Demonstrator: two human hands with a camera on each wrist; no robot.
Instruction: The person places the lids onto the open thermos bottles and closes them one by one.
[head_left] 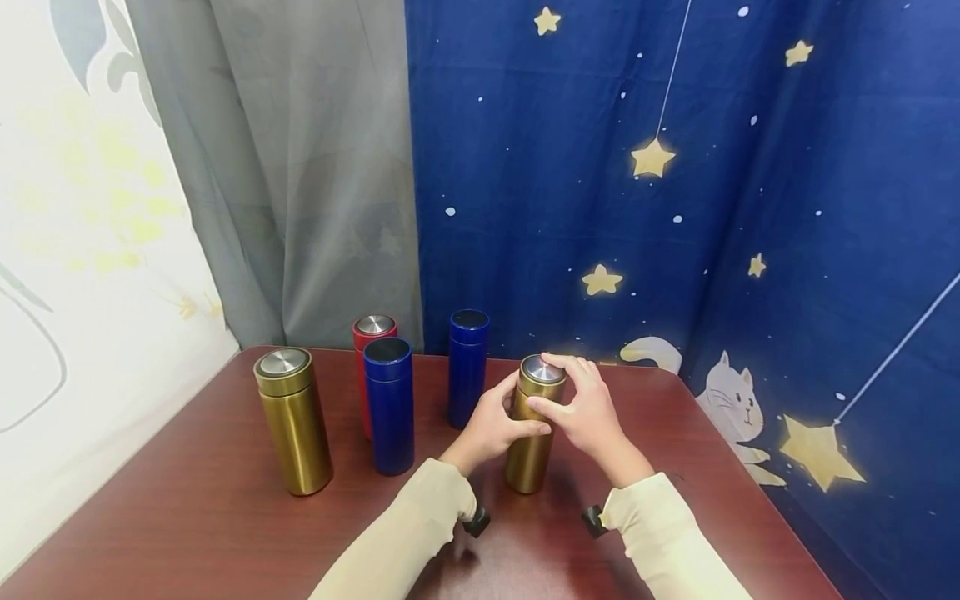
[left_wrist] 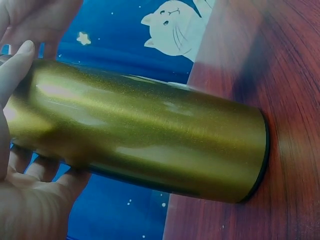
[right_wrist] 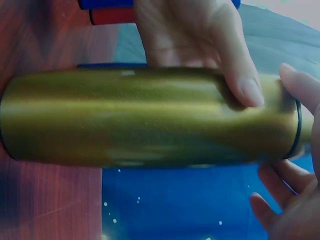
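Note:
A gold thermos flask (head_left: 529,467) with a silver-topped lid (head_left: 543,368) stands upright on the table, in front of the person. The left hand (head_left: 491,427) grips its body, thumb across the front and fingers behind, as the left wrist view also shows. Around the top, the right hand (head_left: 588,408) holds the lid area between thumb and fingers. In the right wrist view the right hand (right_wrist: 300,200) is at the neck end, beside the left thumb (right_wrist: 250,92). The flask's base (left_wrist: 257,160) meets the table. Some fingertips are hidden behind the flask.
Left of the hands stand a blue flask (head_left: 467,375), another blue flask (head_left: 392,417) partly covering a red flask (head_left: 363,367), and a second gold flask (head_left: 296,425). All are upright on the brown table (head_left: 210,500). Curtains (head_left: 555,192) hang behind the far edge.

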